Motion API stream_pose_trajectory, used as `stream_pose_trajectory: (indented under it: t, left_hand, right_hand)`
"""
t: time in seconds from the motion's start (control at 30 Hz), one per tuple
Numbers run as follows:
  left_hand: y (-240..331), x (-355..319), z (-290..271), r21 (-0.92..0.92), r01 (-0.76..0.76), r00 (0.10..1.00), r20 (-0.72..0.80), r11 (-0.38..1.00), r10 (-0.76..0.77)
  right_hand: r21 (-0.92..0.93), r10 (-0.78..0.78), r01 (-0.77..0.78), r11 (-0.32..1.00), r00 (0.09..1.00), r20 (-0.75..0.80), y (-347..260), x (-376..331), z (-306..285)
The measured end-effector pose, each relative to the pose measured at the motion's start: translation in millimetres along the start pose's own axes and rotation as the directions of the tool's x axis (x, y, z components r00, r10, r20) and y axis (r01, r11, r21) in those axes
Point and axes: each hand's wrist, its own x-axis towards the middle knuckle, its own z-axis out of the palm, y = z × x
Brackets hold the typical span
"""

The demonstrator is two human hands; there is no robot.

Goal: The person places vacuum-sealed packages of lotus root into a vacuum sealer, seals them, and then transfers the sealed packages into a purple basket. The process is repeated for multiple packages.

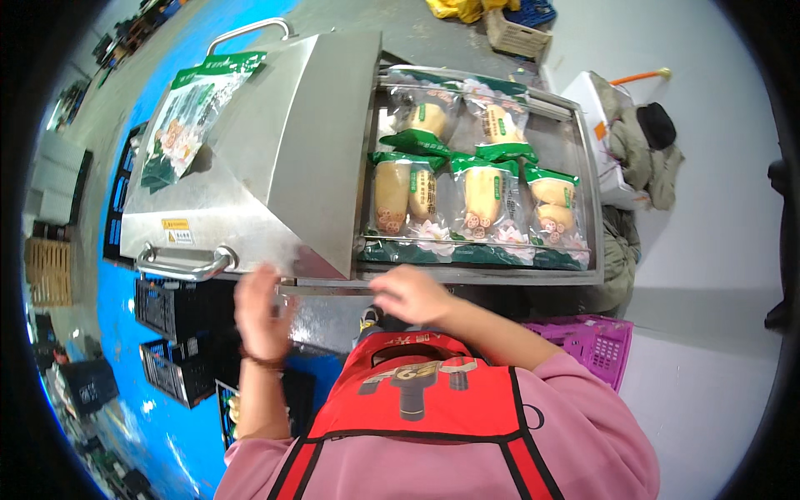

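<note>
A stainless steel packing machine stands in front of me, its slanted lid (325,142) on the left and its shallow metal chamber (590,208) uncovered on the right. Several clear and green bags of peeled lotus root (483,200) lie in the chamber in two rows. Another green-topped bag (187,121), flat-looking, rests on the lid. My left hand (262,317), somewhat blurred, is just below the lid's front handle (187,265), thumb apart from the fingers and nothing held. My right hand (410,294) hovers by the chamber's front edge, empty, with its fingers stretched to the left.
Black crates (175,308) stand on the blue floor at the lower left. A purple crate (587,346) is at my right, near the white wall. Beyond the chamber, clothing (642,146) hangs over a white box. A beige crate (517,37) sits at the back.
</note>
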Motion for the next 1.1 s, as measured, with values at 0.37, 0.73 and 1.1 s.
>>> stream_pose_trajectory:
  t: [0.37, 0.73, 1.1]
  left_hand:
    - [-264, 17, -114, 0.397, -0.047, 0.938, 0.333, 0.917, -0.096]
    - [-291, 27, -124, 0.4, -0.086, 0.944, 0.326, 0.913, -0.054]
    - [-255, 41, -149, 0.278, -0.179, 0.946, 0.312, 0.944, 0.087]
  right_hand:
    - [-0.091, -0.523, 0.522, 0.848, 0.8, -0.294, -157, 162, 117]
    - [-0.105, -0.515, 0.505, 0.857, 0.824, -0.236, -202, 253, 180]
    - [-0.322, -0.08, 0.142, 0.936, 0.977, 0.199, -232, 299, 175]
